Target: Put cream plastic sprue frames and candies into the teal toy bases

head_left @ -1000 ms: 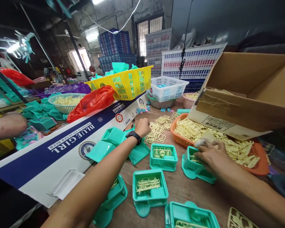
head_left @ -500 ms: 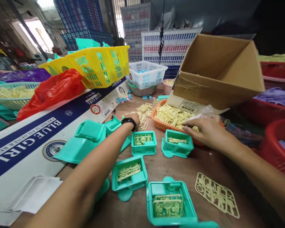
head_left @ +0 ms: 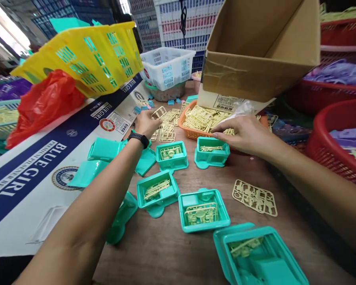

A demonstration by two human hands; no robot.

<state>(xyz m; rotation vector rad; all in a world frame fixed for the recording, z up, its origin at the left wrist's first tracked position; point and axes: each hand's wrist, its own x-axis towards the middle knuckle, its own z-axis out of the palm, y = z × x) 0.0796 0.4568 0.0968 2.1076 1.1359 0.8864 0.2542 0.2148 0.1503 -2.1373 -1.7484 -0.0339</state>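
Several teal plastic trays (head_left: 203, 210) lie on the brown table, each with a pale yellow parts frame inside. My left hand (head_left: 147, 122), a black watch on its wrist, lifts one yellow parts frame (head_left: 159, 113) above a loose heap of them. My right hand (head_left: 243, 132) rests at the rim of the orange basket (head_left: 187, 131) full of yellow frames, fingertips on a frame beside a clear plastic bag (head_left: 240, 110). It hovers just above the far teal tray (head_left: 211, 151). One loose frame (head_left: 255, 196) lies flat on the table.
An open cardboard box (head_left: 255, 51) tilts over the orange basket. A yellow crate (head_left: 86, 59), a red bag (head_left: 44, 103) and a flat printed carton (head_left: 32, 174) lie left. A white basket (head_left: 167, 67) stands behind. Red tubs (head_left: 338, 146) line the right.
The view has tilted down and right. My left hand picked a yellow frame off the loose heap. My right hand left the far teal tray and moved to the orange basket.
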